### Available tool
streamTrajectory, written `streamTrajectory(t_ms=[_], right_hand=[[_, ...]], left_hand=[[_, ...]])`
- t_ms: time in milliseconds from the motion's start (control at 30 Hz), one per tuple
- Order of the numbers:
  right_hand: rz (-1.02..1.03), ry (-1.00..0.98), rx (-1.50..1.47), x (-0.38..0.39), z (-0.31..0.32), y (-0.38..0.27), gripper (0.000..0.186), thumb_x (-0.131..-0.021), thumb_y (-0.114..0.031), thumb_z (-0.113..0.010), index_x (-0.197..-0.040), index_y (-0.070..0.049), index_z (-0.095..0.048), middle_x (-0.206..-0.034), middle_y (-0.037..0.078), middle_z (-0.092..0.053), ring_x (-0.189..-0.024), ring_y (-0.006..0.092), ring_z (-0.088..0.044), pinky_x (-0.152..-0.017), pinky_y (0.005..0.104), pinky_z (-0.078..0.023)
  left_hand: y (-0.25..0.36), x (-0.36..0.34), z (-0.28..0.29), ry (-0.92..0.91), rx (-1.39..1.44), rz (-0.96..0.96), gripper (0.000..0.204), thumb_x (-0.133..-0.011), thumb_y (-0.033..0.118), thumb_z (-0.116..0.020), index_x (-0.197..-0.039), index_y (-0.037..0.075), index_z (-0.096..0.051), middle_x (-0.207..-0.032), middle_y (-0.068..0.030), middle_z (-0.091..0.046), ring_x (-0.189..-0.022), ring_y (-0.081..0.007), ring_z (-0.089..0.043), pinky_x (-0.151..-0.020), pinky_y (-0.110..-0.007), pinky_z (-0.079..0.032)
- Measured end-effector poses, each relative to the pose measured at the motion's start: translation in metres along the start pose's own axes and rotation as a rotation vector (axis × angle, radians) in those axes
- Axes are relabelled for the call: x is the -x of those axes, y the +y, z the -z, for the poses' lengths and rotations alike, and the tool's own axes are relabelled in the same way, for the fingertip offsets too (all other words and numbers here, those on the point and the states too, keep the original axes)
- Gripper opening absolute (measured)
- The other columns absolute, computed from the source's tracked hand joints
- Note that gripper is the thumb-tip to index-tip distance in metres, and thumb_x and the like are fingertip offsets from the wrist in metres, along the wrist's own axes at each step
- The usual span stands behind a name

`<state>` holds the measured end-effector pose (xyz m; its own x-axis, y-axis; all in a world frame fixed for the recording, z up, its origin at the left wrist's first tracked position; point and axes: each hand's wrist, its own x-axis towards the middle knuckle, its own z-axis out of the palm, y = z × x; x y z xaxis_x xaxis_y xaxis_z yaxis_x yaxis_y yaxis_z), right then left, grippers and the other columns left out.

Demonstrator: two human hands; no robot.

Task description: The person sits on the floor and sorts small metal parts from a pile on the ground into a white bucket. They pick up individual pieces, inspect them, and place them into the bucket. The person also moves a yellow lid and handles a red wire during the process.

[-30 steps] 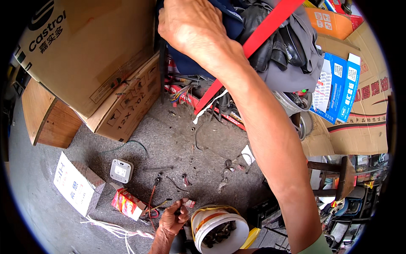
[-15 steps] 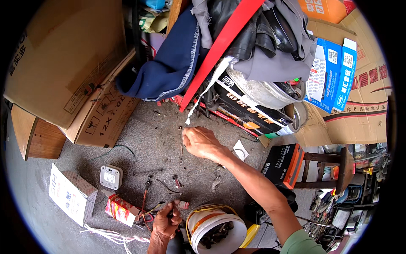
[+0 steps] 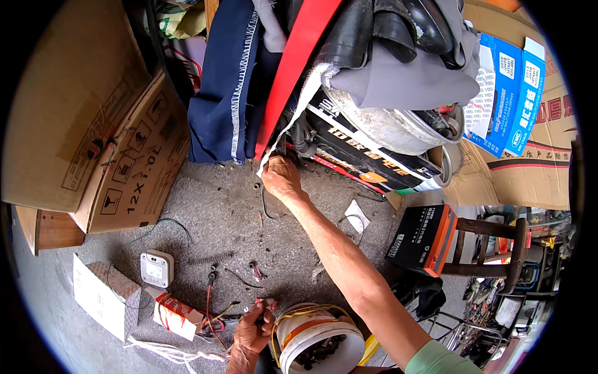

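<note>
Head view: bucket (image 3: 296,324) beside left hand (image 3: 254,329) holds dark pieces (image 3: 319,354).

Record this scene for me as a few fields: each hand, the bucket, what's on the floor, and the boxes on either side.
Left hand: beside the bucket, small red piece at its fingertips, grip unclear
Right hand: extended, at the lower end of a white strip, grip unclear
Bucket: white, dark pieces inside
Floor: grey square device, coil spring, red-and-white carton
Left side: large brown boxes
Right side: blue box, black-and-orange box
</note>
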<state>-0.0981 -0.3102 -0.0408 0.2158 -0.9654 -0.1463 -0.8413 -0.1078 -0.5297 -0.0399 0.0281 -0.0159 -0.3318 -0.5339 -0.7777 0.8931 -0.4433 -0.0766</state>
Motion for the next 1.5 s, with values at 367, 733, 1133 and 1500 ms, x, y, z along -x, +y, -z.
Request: streamTrajectory(t_ms=[367,733,1133,1500], right_hand=[[-0.068,-0.065,-0.178,0.052,0.045,0.005,0.025,-0.086,-0.018,-0.051,-0.106,-0.013,-0.063,-0.09,0.015,-0.066,-0.082,0.0321,-0.063,-0.072,0.0404,-0.05],[0.207,0.113,-0.177,0.059,0.005,0.007,0.015,-0.078,-0.021,-0.063,-0.089,-0.012,-0.068,-0.077,0.012,-0.066,-0.07,0.0321,-0.064,-0.063,0.0394,-0.051],[0.219,0.211,-0.089,0.057,-0.008,0.004,0.013,-0.076,-0.019,-0.065,-0.085,-0.011,-0.067,-0.074,0.012,-0.065,-0.071,0.0313,-0.063,-0.065,0.0406,-0.05],[-0.349,-0.845,-1.683,0.065,0.034,0.016,0.014,-0.081,-0.019,-0.048,-0.08,-0.007,-0.055,-0.057,-0.003,-0.044,-0.042,0.0052,-0.033,-0.037,0.0211,-0.026]], left_hand=[[0.006,0.004,-0.001,0.006,0.009,-0.022,0.03,-0.09,0.025,-0.051,-0.108,0.002,-0.055,-0.066,-0.0015,-0.049,-0.053,-0.0099,-0.038,-0.043,-0.02,-0.028],[0.001,0.001,0.001,-0.029,0.018,-0.014,0.029,-0.091,0.023,-0.051,-0.108,0.0,-0.056,-0.066,-0.0017,-0.054,-0.052,-0.0108,-0.042,-0.043,-0.021,-0.03],[0.004,0.001,-0.004,0.002,0.013,0.002,0.029,-0.093,0.022,-0.048,-0.108,-0.001,-0.055,-0.067,-0.0021,-0.052,-0.053,-0.011,-0.041,-0.045,-0.022,-0.03],[0.004,0.002,-0.005,-0.014,0.012,-0.018,0.029,-0.092,0.022,-0.05,-0.107,-0.002,-0.056,-0.069,-0.0032,-0.055,-0.053,-0.0122,-0.043,-0.045,-0.022,-0.032]])
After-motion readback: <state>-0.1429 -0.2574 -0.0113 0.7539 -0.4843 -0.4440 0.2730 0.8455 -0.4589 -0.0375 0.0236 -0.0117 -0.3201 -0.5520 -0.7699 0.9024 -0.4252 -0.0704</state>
